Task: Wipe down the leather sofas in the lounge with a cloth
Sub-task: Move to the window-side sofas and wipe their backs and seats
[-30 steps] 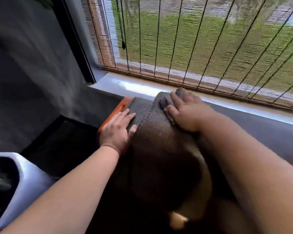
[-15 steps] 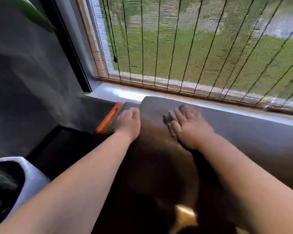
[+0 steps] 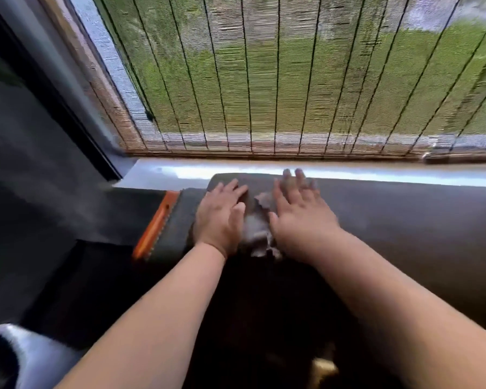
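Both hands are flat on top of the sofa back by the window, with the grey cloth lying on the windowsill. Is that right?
Not quite. The head view shows the grey cloth on the sofa back between the left hand and the right hand, not on the windowsill. Both hands do lie flat on top of the sofa back by the window.

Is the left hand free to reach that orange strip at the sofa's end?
Probably yes. The left hand lies flat on the sofa beside the cloth, and only bare sofa end separates it from the orange strip.
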Available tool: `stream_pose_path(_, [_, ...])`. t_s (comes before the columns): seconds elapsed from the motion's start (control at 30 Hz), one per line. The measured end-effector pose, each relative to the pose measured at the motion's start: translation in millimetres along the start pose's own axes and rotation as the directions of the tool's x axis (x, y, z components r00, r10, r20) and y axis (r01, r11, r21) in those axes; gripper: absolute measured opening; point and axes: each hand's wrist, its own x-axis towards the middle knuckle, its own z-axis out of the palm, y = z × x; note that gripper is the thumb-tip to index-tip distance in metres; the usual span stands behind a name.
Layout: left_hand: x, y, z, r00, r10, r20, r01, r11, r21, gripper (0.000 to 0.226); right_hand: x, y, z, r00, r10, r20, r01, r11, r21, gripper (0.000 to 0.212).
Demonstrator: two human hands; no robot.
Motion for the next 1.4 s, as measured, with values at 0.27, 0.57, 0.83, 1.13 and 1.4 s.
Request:
stream_pose_path(0.27, [7, -5, 2, 0.996, -0.013, 0.09, 0.013, 1.0, 0.002, 0.078, -46, -19, 11, 0.974, -0.223, -0.033, 0.22, 0.973, -0.076, 0.075])
stream_pose_path(0.57, [0, -6, 1, 0.997, 0.011, 0.081, -0.014, 0.999, 0.036, 0.076, -30, 58, -19, 0.984, 0.178, 0.014, -0.177, 0.984, -0.014, 0.071])
stream_pose_path(0.83, [-8, 1, 0, 1.0, 0.009, 0.021, -0.009, 1.0, 0.03, 0.072, -16, 49, -9, 0.997, 0.047, 0.068, -0.044, 0.998, -0.045, 0.08])
stream_pose_path(1.13, [-9, 2, 2, 1.0, 0.02, -0.009, -0.019, 0.997, 0.072, 0.073, -36, 16, 4, 0.99, -0.12, 0.079, 0.124, 0.991, -0.052, 0.088])
stream_pose_path(1.4, [-9, -1, 5, 0.999, 0.032, -0.04, -0.028, 0.995, 0.091, 0.067, -8, 77, -29, 0.97, 0.228, 0.089, -0.229, 0.974, -0.001, 0.092])
